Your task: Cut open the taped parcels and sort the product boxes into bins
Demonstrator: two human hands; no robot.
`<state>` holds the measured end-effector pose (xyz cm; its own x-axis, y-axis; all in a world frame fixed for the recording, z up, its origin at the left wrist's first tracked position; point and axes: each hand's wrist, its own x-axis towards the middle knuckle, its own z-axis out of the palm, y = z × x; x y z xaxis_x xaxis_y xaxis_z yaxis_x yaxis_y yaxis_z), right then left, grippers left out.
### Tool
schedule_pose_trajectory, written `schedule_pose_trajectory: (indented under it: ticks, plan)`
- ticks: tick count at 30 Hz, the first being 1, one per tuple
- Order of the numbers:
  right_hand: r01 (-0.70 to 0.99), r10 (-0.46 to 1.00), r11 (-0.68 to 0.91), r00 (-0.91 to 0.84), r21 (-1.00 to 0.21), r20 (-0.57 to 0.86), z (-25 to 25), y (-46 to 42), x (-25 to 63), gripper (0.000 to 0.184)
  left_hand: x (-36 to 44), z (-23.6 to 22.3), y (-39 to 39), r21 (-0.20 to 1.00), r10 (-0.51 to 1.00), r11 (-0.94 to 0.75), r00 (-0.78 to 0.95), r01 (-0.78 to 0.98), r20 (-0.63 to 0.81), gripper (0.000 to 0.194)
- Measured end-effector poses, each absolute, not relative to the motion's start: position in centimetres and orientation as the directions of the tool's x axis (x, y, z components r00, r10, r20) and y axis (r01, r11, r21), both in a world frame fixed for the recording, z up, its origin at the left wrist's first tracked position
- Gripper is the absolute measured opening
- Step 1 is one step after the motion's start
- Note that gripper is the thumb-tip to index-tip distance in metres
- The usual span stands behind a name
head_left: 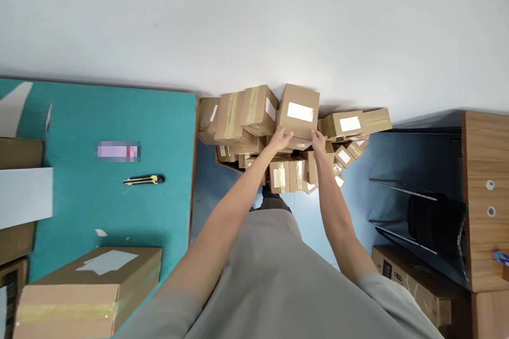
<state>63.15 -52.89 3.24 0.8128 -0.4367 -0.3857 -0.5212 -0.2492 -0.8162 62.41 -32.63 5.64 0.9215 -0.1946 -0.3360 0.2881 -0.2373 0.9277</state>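
Both my hands grip one brown cardboard box [292, 96] with a white label, at the top of a pile against the wall. My left hand [280, 139] is closed on its near left corner. At the near right corner, my right hand [317, 141] pinches the same box. Just left of it stands another taped box [259, 111] with a white label. To the right lies a labelled box [342, 123]. Smaller taped boxes [289, 176] are stacked below, partly covered by my forearms. The underside of the held box is mostly hidden.
On the left, a green-topped table [167, 132] holds a yellow-and-black utility knife [143, 179], a blurred pinkish item [118, 151] and a large taped box [67, 307]. A wooden desk [487, 159] and a black chair [433, 222] stand at the right. The white wall [254, 21] rises behind the pile.
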Motion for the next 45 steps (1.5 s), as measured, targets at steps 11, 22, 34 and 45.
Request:
schedule_pose_trajectory:
  ticks: [11,22,34,45]
  plan:
    - [-0.303,-0.488,-0.497,0.872,-0.813,-0.027,11.8,-51.2,54.7,0.078,56.9,13.9,-30.6,0.942,0.041,0.022,0.941,0.335,-0.336,0.089]
    - [0.218,-0.027,-0.408,0.968,-0.887,0.251,25.3,-33.8,43.7,0.076,33.6,25.3,-14.4,0.997,0.537,-0.080,0.842,-0.018,0.058,0.076]
    - [-0.203,0.709,-0.289,0.612,-0.935,-0.352,5.8,-4.8,36.2,0.063,18.2,15.7,3.0,0.792,0.800,-0.417,0.594,0.446,0.087,0.073]
    - [-0.222,0.720,-0.419,0.510,-0.880,-0.471,1.1,-6.7,37.0,0.039,16.6,7.8,3.3,0.675,0.865,-0.316,0.495,0.667,-0.084,0.067]
